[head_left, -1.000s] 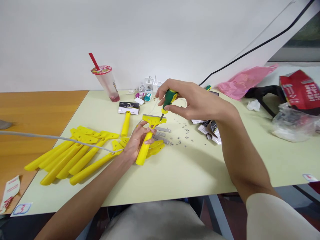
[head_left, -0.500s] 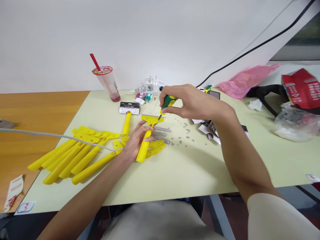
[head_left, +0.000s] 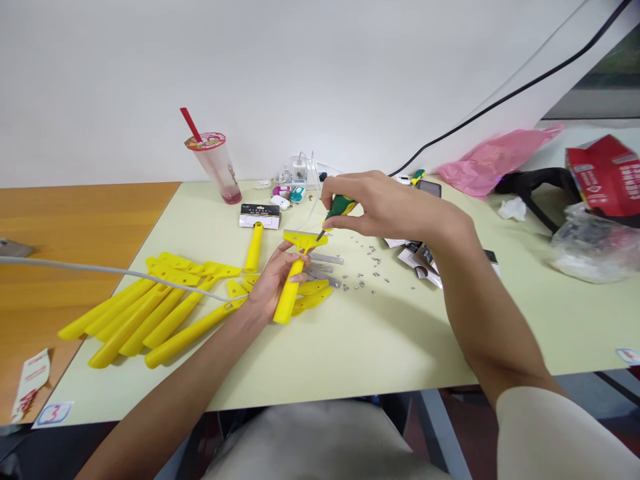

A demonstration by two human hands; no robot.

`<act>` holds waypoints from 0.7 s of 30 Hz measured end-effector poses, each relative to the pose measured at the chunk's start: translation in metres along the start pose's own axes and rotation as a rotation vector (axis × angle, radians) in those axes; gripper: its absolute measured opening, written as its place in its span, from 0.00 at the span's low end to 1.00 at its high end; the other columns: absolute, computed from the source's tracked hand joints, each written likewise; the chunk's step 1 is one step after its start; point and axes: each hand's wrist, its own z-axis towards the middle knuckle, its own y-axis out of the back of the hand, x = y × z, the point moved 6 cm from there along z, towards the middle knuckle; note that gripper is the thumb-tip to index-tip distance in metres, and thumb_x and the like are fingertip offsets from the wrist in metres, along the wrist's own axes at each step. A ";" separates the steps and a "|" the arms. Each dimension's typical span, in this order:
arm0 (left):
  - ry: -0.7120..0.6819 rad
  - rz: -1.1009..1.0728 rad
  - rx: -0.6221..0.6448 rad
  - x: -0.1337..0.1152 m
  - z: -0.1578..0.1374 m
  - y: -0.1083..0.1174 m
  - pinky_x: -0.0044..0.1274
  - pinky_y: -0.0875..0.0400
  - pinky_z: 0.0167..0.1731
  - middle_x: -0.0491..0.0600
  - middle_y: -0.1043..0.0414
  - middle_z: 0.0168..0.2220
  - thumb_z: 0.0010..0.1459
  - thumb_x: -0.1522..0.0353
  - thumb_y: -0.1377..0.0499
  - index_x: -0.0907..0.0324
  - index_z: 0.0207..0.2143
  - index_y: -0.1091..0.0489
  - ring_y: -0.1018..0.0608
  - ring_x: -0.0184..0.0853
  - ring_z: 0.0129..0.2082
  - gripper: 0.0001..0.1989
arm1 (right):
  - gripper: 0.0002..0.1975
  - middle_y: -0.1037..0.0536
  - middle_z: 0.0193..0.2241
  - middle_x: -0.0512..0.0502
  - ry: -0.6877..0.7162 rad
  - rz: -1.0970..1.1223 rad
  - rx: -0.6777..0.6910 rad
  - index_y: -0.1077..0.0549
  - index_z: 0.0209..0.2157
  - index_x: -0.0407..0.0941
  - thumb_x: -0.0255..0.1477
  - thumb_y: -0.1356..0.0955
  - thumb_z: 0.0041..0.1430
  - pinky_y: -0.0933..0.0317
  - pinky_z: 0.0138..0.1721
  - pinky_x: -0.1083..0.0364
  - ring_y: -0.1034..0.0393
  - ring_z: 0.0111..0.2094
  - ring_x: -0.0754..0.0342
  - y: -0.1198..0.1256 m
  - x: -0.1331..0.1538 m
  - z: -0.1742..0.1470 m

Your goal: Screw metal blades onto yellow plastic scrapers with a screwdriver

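My left hand is closed round a yellow scraper, its wide head tilted up and away from me with a thin metal blade along the far edge. In my right hand is a green and yellow screwdriver; its tip meets the right side of the scraper head at a screw spot. Grey metal blades lie behind and right of my left hand. Small screws and nuts are scattered farther right. Yellow scraper handles are heaped on the left, some partly hidden by my left hand.
A packaged scraper lies beyond my left hand. At the back stand a tilted drink cup and a power strip. Card packaging lies behind my right forearm, with plastic bags far right. A grey cable crosses the left.
Hardly anything differs. The screwdriver handle and my right fingers have shifted slightly, with the tip still on the scraper head; the view has drifted a little.
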 end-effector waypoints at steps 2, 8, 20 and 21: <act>0.003 0.000 -0.001 0.000 0.000 0.000 0.10 0.38 0.19 0.56 0.24 0.54 0.56 0.81 0.34 0.55 0.52 0.33 0.20 0.26 0.35 0.24 | 0.10 0.21 0.34 0.48 -0.052 -0.014 0.000 0.28 0.44 0.50 0.40 0.28 0.70 0.43 0.39 0.50 0.29 0.36 0.47 -0.001 -0.003 -0.001; 0.008 -0.008 -0.008 0.001 0.000 0.000 0.10 0.38 0.19 0.58 0.25 0.57 0.56 0.82 0.34 0.55 0.52 0.34 0.20 0.26 0.35 0.25 | 0.14 0.19 0.42 0.45 -0.030 -0.006 0.011 0.30 0.49 0.51 0.36 0.26 0.65 0.40 0.39 0.49 0.30 0.38 0.45 -0.002 -0.007 -0.006; -0.004 0.010 0.004 0.000 -0.001 -0.001 0.10 0.37 0.19 0.55 0.23 0.54 0.55 0.81 0.32 0.55 0.51 0.32 0.19 0.26 0.35 0.25 | 0.17 0.19 0.39 0.45 -0.010 -0.033 -0.027 0.30 0.52 0.50 0.39 0.27 0.66 0.38 0.40 0.48 0.28 0.36 0.45 0.001 0.007 -0.003; -0.003 0.009 0.008 0.000 -0.001 -0.001 0.10 0.37 0.19 0.55 0.23 0.54 0.55 0.81 0.32 0.55 0.52 0.32 0.19 0.26 0.35 0.25 | 0.17 0.18 0.42 0.45 0.003 -0.025 -0.022 0.30 0.53 0.50 0.37 0.27 0.66 0.38 0.40 0.48 0.27 0.37 0.45 0.000 0.009 -0.004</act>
